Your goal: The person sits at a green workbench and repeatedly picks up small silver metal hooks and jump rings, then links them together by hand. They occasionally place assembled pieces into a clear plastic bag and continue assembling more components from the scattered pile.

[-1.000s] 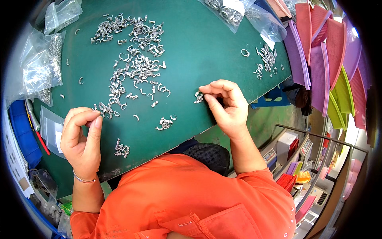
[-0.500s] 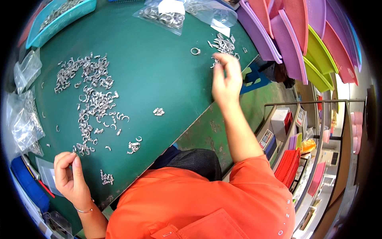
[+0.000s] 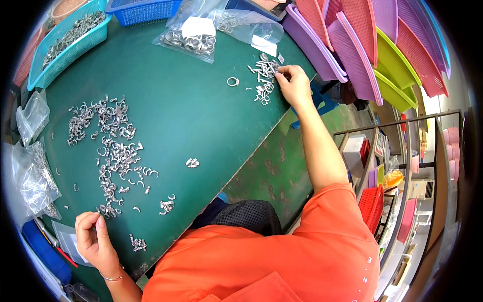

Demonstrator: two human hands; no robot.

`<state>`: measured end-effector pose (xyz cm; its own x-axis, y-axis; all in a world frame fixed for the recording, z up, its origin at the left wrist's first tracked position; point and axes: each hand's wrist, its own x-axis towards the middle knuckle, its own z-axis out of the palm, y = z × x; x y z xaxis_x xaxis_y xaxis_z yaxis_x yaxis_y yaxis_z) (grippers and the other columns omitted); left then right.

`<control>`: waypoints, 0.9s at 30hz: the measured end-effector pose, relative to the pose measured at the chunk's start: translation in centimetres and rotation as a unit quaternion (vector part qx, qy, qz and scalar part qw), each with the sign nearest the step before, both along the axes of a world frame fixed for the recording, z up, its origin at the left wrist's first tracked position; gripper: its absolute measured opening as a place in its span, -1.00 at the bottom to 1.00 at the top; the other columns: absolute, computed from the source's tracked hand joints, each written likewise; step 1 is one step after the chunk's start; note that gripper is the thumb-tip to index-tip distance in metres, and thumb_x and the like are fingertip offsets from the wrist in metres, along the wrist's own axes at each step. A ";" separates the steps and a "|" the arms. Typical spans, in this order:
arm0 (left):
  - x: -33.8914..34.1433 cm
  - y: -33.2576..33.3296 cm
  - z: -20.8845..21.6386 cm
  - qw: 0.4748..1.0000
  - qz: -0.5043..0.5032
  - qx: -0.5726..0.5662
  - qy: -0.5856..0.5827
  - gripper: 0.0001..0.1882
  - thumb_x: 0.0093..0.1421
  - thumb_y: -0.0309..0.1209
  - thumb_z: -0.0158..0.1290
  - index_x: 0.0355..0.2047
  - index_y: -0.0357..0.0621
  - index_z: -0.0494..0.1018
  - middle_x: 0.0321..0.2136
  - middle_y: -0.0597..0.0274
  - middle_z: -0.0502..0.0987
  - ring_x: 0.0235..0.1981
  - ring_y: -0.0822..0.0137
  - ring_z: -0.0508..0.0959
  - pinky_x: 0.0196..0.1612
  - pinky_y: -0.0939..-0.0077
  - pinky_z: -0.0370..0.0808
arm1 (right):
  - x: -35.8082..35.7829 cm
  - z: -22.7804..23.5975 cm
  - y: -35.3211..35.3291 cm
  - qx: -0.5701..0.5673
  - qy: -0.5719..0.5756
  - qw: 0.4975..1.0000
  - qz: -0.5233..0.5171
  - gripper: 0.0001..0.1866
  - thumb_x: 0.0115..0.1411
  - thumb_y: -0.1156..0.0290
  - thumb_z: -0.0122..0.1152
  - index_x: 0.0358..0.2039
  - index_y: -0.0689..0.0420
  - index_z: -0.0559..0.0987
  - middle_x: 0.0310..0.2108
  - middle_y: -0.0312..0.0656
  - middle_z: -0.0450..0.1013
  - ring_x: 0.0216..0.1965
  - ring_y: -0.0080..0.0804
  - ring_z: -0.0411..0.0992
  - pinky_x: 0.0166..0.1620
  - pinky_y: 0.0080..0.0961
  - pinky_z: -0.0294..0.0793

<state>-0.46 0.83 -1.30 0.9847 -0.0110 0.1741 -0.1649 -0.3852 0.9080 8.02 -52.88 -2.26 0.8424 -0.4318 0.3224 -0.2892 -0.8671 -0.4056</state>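
Note:
My left hand (image 3: 96,241) is at the lower left, thumb and forefinger pinched beside the bottom end of a large spread pile of small silver-coloured curved metal pieces (image 3: 119,156). What sits between those fingertips is too small to make out. At the far right of the green table, my right hand (image 3: 296,88) pinches at the edge of a pile of small metal parts and rings (image 3: 263,75); its fingertips hide whatever they grip. A single ring (image 3: 232,81) lies left of that pile. Three little clusters, one of them a metal cluster (image 3: 192,162), lie nearer me.
Clear bags of rings (image 3: 188,40) lie at the back, beside a blue basket (image 3: 143,11). A turquoise basket (image 3: 70,45) full of metal pieces stands far left, above plastic bags (image 3: 32,176). Stacked coloured baskets (image 3: 352,50) rise at the right. The table edge (image 3: 241,163) runs diagonally before me.
My view has shifted, showing more of the table's back. My right hand's fingers have closed to a pinch at the right-hand pile, now showing more of it. The left hand keeps its pinch.

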 end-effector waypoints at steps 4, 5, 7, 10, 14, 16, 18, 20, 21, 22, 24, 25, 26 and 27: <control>0.0 -0.1 0.2 1.000 0.006 -0.009 0.007 -0.91 0.23 -0.70 0.02 -0.26 -0.33 0.43 -0.25 0.20 0.39 -0.26 0.46 0.38 -0.19 0.67 0.34 | 0.2 1.5 -1.5 0.010 0.070 0.997 -0.020 -0.83 0.03 0.36 0.28 -0.38 0.15 0.67 -0.30 -0.07 0.55 -0.24 -0.16 0.54 -0.10 -0.33 0.50; 0.0 -0.2 0.2 1.000 0.005 -0.011 0.009 -0.91 0.23 -0.70 0.02 -0.26 -0.33 0.43 -0.25 0.20 0.39 -0.26 0.46 0.38 -0.19 0.67 0.34 | 0.5 1.4 -2.1 0.016 0.068 0.997 -0.018 -0.81 0.03 0.36 0.28 -0.35 0.15 0.68 -0.29 -0.07 0.55 -0.23 -0.15 0.54 -0.09 -0.33 0.50; 0.0 -0.2 0.1 1.000 0.002 -0.009 0.009 -0.91 0.23 -0.69 0.02 -0.26 -0.33 0.43 -0.25 0.20 0.39 -0.26 0.46 0.38 -0.19 0.66 0.35 | 1.0 1.6 -2.3 0.028 0.062 0.998 -0.012 -0.78 0.03 0.35 0.27 -0.31 0.14 0.68 -0.25 -0.05 0.55 -0.21 -0.14 0.54 -0.07 -0.33 0.50; 0.1 -0.1 -0.1 1.000 -0.006 -0.005 0.007 -0.91 0.23 -0.70 0.02 -0.26 -0.33 0.43 -0.26 0.20 0.39 -0.26 0.45 0.38 -0.18 0.66 0.35 | 2.0 1.1 -1.5 0.009 0.073 0.997 -0.012 -0.74 0.04 0.32 0.26 -0.27 0.15 0.69 -0.22 -0.03 0.56 -0.19 -0.13 0.54 -0.05 -0.32 0.49; 0.2 -0.1 0.0 1.000 -0.004 -0.005 0.007 -0.90 0.23 -0.70 0.03 -0.26 -0.33 0.43 -0.26 0.20 0.39 -0.26 0.45 0.39 -0.18 0.65 0.35 | 2.9 1.6 -1.5 0.048 0.103 0.993 -0.016 -0.76 -0.01 0.32 0.31 -0.33 0.16 0.69 -0.33 -0.03 0.59 -0.27 -0.17 0.57 -0.13 -0.36 0.53; 0.2 -0.1 0.0 1.000 -0.004 -0.009 0.006 -0.91 0.22 -0.69 0.03 -0.26 -0.33 0.43 -0.26 0.20 0.39 -0.26 0.45 0.38 -0.18 0.65 0.35 | 3.1 2.3 -1.3 0.064 0.122 0.990 -0.025 -0.77 -0.04 0.34 0.32 -0.36 0.17 0.68 -0.37 -0.04 0.60 -0.31 -0.21 0.58 -0.16 -0.39 0.54; 0.2 -0.2 0.1 1.000 -0.004 -0.011 0.006 -0.91 0.22 -0.69 0.03 -0.26 -0.33 0.43 -0.26 0.20 0.39 -0.27 0.44 0.38 -0.18 0.65 0.35 | 3.1 2.8 -1.2 0.057 0.135 0.989 -0.030 -0.78 -0.06 0.35 0.33 -0.38 0.17 0.68 -0.40 -0.06 0.60 -0.35 -0.25 0.58 -0.18 -0.42 0.54; 0.1 -0.3 0.1 1.000 -0.004 -0.008 0.007 -0.91 0.22 -0.69 0.03 -0.27 -0.33 0.43 -0.27 0.20 0.39 -0.27 0.44 0.38 -0.18 0.65 0.35 | 3.3 3.3 -1.4 0.028 0.148 0.988 -0.020 -0.77 -0.08 0.36 0.34 -0.38 0.18 0.68 -0.40 -0.07 0.60 -0.35 -0.28 0.58 -0.18 -0.42 0.54; 0.1 -0.3 0.1 1.000 -0.003 -0.009 0.006 -0.91 0.22 -0.69 0.03 -0.27 -0.33 0.43 -0.27 0.20 0.39 -0.27 0.44 0.38 -0.18 0.65 0.35 | 3.3 3.5 -1.6 0.013 0.155 0.988 -0.017 -0.77 -0.08 0.37 0.34 -0.37 0.18 0.67 -0.39 -0.08 0.60 -0.36 -0.29 0.58 -0.17 -0.43 0.54; 0.1 -0.3 0.1 1.000 -0.003 -0.010 0.006 -0.91 0.22 -0.69 0.03 -0.27 -0.33 0.43 -0.27 0.20 0.39 -0.27 0.44 0.38 -0.18 0.65 0.34 | 3.4 3.1 -2.2 0.018 0.129 0.991 0.009 -0.77 -0.08 0.42 0.33 -0.35 0.19 0.66 -0.41 -0.10 0.60 -0.37 -0.34 0.57 -0.20 -0.45 0.53; 0.1 -0.3 0.1 1.000 -0.003 -0.010 0.006 -0.91 0.22 -0.69 0.03 -0.27 -0.33 0.43 -0.27 0.20 0.39 -0.27 0.44 0.38 -0.18 0.65 0.34 | 3.4 2.8 -3.0 0.047 0.100 0.994 0.008 -0.76 -0.08 0.44 0.32 -0.34 0.21 0.66 -0.42 -0.12 0.60 -0.37 -0.37 0.57 -0.21 -0.46 0.53; 0.1 -0.3 0.2 1.000 -0.003 -0.009 0.005 -0.91 0.22 -0.69 0.03 -0.27 -0.33 0.43 -0.27 0.20 0.39 -0.27 0.44 0.38 -0.18 0.65 0.34 | 3.5 2.7 -3.5 0.062 0.085 0.994 0.007 -0.76 -0.08 0.46 0.31 -0.33 0.22 0.65 -0.43 -0.13 0.60 -0.38 -0.38 0.57 -0.22 -0.47 0.53; 0.1 -0.3 0.3 1.000 -0.003 -0.007 0.005 -0.91 0.22 -0.69 0.03 -0.27 -0.33 0.43 -0.28 0.20 0.39 -0.27 0.44 0.37 -0.19 0.65 0.34 | 3.7 2.5 -4.3 0.078 0.091 0.993 -0.005 -0.77 -0.06 0.49 0.28 -0.33 0.24 0.65 -0.43 -0.15 0.59 -0.37 -0.42 0.56 -0.22 -0.50 0.52; 0.1 -0.3 0.2 1.000 -0.003 -0.008 0.004 -0.91 0.22 -0.69 0.03 -0.27 -0.33 0.43 -0.28 0.20 0.39 -0.28 0.44 0.37 -0.19 0.65 0.34 | 3.6 2.5 -4.9 0.122 0.089 0.989 -0.001 -0.77 -0.04 0.52 0.25 -0.31 0.23 0.65 -0.45 -0.16 0.59 -0.39 -0.43 0.55 -0.22 -0.50 0.52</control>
<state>-0.35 0.53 -1.05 0.9860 -0.0140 0.1663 -0.1596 -0.3695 0.9154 11.65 -57.74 0.26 0.8750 -0.4810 0.0552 -0.3772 -0.7487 -0.5451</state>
